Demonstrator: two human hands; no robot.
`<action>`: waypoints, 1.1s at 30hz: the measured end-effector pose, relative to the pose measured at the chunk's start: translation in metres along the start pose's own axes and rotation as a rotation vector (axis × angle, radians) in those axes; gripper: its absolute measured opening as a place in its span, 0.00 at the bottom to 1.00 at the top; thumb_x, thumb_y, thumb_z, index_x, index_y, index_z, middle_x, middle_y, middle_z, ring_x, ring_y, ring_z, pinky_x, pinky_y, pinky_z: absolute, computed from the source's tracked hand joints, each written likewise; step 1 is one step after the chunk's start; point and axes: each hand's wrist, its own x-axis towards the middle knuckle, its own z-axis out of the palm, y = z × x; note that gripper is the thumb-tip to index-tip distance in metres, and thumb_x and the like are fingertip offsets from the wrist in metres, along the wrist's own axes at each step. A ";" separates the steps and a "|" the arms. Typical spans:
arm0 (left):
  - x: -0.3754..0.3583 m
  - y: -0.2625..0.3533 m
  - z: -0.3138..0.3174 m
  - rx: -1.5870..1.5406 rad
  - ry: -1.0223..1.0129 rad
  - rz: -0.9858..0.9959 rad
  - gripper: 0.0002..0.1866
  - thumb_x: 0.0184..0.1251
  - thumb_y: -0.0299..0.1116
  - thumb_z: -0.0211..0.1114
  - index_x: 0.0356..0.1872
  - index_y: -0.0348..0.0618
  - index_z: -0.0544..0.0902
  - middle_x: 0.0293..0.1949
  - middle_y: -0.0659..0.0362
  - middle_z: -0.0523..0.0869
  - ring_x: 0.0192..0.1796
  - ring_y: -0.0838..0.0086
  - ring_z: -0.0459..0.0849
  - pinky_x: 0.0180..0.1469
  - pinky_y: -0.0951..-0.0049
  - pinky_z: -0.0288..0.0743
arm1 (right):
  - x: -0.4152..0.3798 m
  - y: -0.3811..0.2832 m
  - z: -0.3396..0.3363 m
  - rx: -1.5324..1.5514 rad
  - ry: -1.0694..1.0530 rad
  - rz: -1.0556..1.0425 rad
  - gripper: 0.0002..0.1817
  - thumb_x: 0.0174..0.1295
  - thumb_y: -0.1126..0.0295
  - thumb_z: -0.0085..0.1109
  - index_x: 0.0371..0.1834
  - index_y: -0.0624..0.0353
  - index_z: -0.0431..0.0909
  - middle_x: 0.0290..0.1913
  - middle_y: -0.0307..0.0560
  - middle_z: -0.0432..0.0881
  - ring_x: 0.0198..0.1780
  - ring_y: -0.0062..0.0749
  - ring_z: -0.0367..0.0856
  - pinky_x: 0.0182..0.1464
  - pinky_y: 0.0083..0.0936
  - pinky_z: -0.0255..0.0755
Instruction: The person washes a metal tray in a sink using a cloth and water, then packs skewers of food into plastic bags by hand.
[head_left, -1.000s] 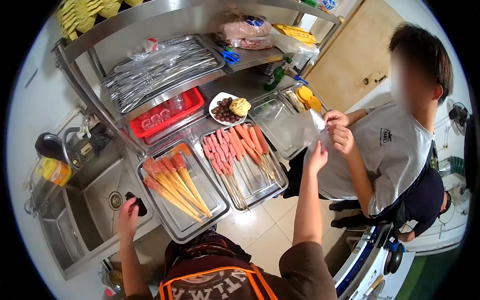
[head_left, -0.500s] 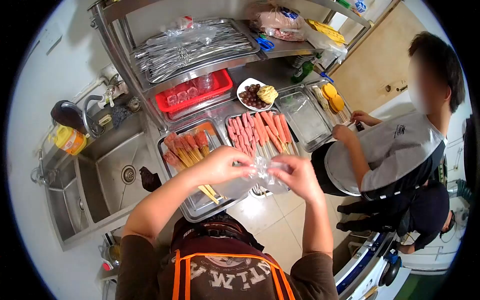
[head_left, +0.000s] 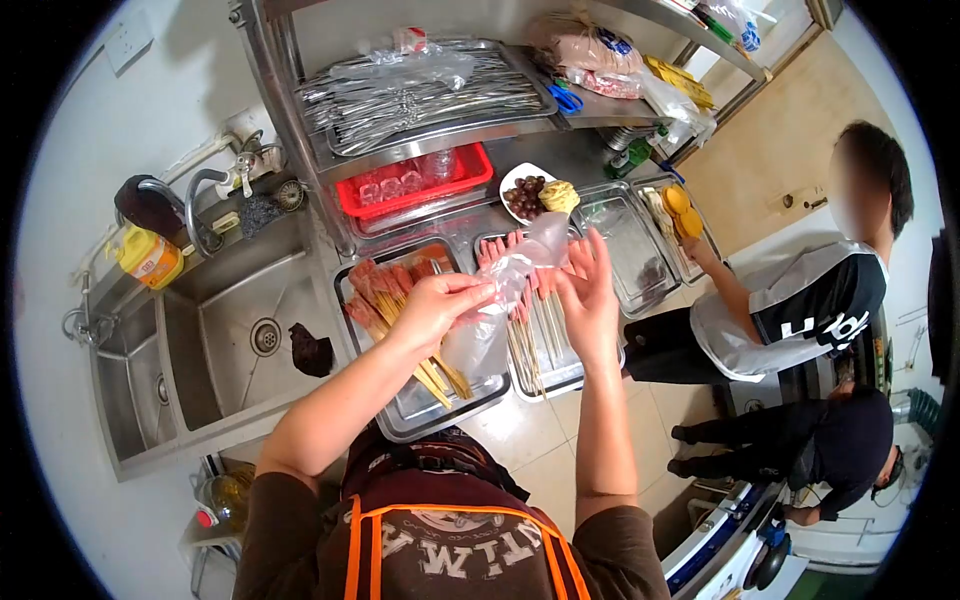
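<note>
A crumpled clear plastic bag (head_left: pixel 482 337), thin and soft, hangs in front of me; its upper end sticks up toward the white plate. My left hand (head_left: pixel 437 308) pinches its side between thumb and fingers. On its other side, my right hand (head_left: pixel 588 300) has its fingers stretched and apart, close to the film; whether they touch it I cannot make out. Beneath my left hand, a metal tray holds red meat skewers (head_left: pixel 375 295) on wooden sticks. Under the bag and my right hand lies another tray (head_left: pixel 560 385) with pink skewers (head_left: pixel 497 250), partly hidden.
To the left is a steel sink (head_left: pixel 225 335) with a dark cloth (head_left: pixel 311 350). A red basket (head_left: pixel 415 190), a white plate (head_left: pixel 512 186) and an empty metal tray (head_left: pixel 625 250) stand behind. At right, a co-worker (head_left: pixel 790 290) reaches toward a tray of yellow slices (head_left: pixel 682 210).
My hands have moved apart, and the bunched plastic has unfolded into a longer piece. My right hand has let go its pinch and spread its fingers. The co-worker has turned.
</note>
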 end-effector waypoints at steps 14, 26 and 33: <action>-0.015 -0.026 -0.064 -0.718 0.247 0.051 0.02 0.64 0.30 0.57 0.33 0.45 0.75 0.34 0.60 0.82 0.39 0.75 0.81 0.42 0.73 0.76 | -0.043 0.071 0.044 0.983 0.071 0.635 0.07 0.66 0.69 0.49 0.42 0.57 0.73 0.40 0.41 0.79 0.40 0.30 0.79 0.47 0.28 0.75; -0.084 -0.023 -0.164 1.331 0.810 0.617 0.34 0.57 0.45 0.64 0.61 0.39 0.63 0.41 0.49 0.79 0.43 0.61 0.79 0.48 0.64 0.71 | -0.025 0.033 0.096 -0.113 -0.081 0.076 0.09 0.66 0.68 0.48 0.32 0.60 0.72 0.30 0.38 0.74 0.32 0.21 0.72 0.34 0.21 0.69; -0.080 0.006 -0.136 1.107 0.543 0.522 0.12 0.52 0.28 0.66 0.39 0.47 0.78 0.29 0.54 0.81 0.31 0.61 0.81 0.31 0.67 0.73 | -0.048 -0.042 0.126 -0.814 -0.626 -0.203 0.11 0.51 0.67 0.62 0.36 0.56 0.76 0.32 0.49 0.78 0.33 0.43 0.79 0.32 0.34 0.72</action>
